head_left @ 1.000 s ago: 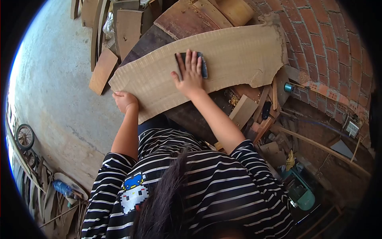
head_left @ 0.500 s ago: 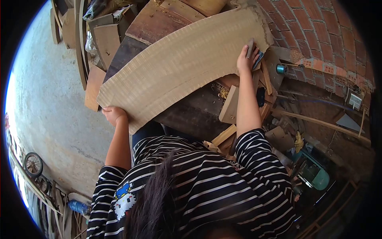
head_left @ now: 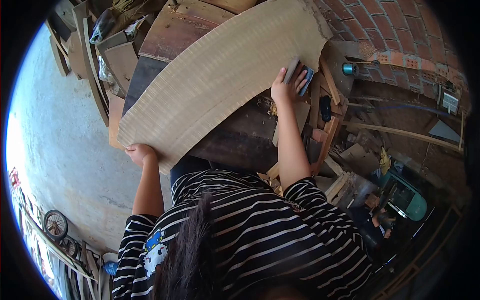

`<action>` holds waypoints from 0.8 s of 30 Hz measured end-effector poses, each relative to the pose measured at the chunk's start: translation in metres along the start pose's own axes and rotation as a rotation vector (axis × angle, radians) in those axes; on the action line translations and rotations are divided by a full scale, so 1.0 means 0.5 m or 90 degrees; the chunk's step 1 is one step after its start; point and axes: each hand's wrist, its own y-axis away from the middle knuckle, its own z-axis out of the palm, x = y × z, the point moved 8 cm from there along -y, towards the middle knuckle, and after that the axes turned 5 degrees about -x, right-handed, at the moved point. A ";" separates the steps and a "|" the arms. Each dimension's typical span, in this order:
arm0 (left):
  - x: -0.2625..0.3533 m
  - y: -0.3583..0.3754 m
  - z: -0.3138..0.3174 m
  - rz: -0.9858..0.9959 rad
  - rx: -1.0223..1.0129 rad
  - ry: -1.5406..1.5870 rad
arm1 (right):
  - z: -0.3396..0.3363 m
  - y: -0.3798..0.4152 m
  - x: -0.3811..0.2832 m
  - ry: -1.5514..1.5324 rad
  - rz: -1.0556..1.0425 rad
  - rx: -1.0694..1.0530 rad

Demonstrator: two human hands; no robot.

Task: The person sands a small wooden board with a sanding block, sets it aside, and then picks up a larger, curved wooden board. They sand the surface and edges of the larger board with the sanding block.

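Brick wall (head_left: 390,40) is being seen along the right, concrete floor (head_left: 65,135) along the left. One curved wooden board (head_left: 220,65) is being supported on the dark table (head_left: 235,135), lying diagonally from near left to far right; near-left end appears to be overhanging.

Left hand (head_left: 142,154) is being held closed on the board's near-left edge; fingers underneath are being hidden, so their grip can't be told. Right hand (head_left: 286,91) is being held half curled around one sanding pad (head_left: 308,82), close to the board's near edge, toward its right end. Whether pad and edge are being touched together can't be told.

Handling, judged by eye: board is being rated stiff, fairly heavy, awkward for its length, matte so not slippery. Edges are being flagged as rough; ragged far-right end likely the weakest spot. Best hold: long edges, near each end, pinched across the thickness. Pad is being rated light, slightly flexible, best taken by its sides.

Counts: one board, one pad, two hands in use, one teal spool (head_left: 350,69), two spoked wheels (head_left: 55,224), one teal machine (head_left: 412,204), one co-worker (head_left: 367,222) partly in view. Wood shavings (head_left: 267,104) are being left uncounted: too small.
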 end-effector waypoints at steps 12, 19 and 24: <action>0.010 0.008 -0.005 0.004 -0.024 -0.006 | 0.021 0.001 0.003 0.049 0.014 -0.056; 0.017 0.017 -0.008 -0.012 -0.044 -0.020 | -0.018 -0.081 0.002 0.005 0.051 -0.043; 0.017 0.019 -0.011 0.004 -0.023 0.001 | 0.089 0.098 -0.101 0.074 -0.190 -0.163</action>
